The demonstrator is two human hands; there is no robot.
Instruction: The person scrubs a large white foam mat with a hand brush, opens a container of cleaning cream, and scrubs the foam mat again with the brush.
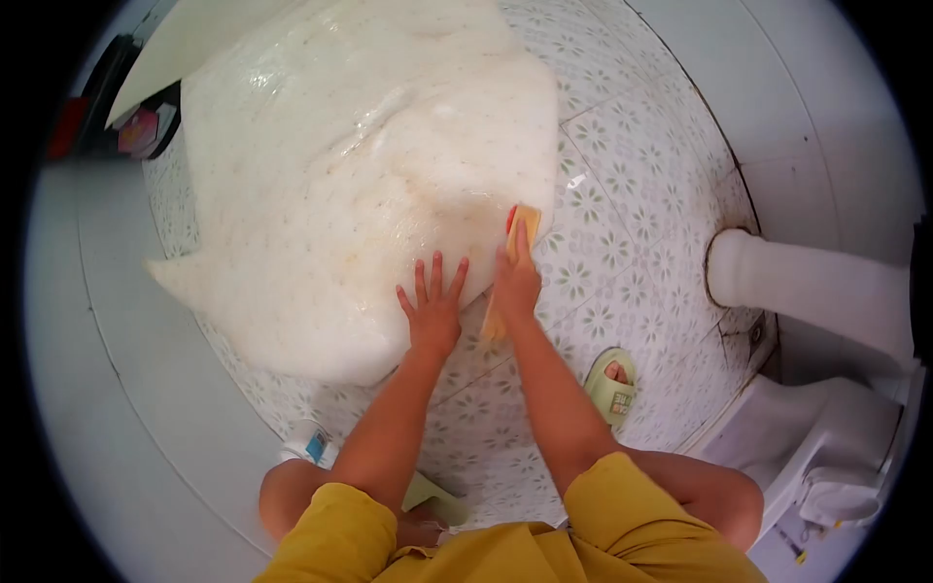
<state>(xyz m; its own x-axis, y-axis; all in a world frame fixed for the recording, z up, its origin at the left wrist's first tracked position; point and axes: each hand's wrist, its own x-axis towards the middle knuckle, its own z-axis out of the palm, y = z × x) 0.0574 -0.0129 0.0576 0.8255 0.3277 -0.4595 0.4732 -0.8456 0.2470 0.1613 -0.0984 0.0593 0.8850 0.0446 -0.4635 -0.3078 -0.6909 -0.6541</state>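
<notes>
1. A broad, white, wet-looking soft sheet [321,214] lies rumpled on the floor before the person, spreading forward from the left hand [435,316]; that palm is down near the sheet's near-right edge, fingers fanned wide and straight, grasping nothing.
2. The right hand [520,287] is closed around a long, flat, orange-yellow tool [530,223] with a red patch near its far end. The index finger stretches along it, and the tool lies at the sheet's right edge.
3. The tool's middle is covered by that hand; I can't make out its underside, nor whether it presses on the sheet.
4. The sheet's far side runs out of sight at the top, partly behind a smooth cream panel [185,49]. The dark-and-red object [83,126] over there is blurred.
5. To the right, white floor tiles with green flowers [603,233] lie bare up to a thick white pipe [816,287]. Nearer, a pale green slipper [611,394] takes some of that room.
</notes>
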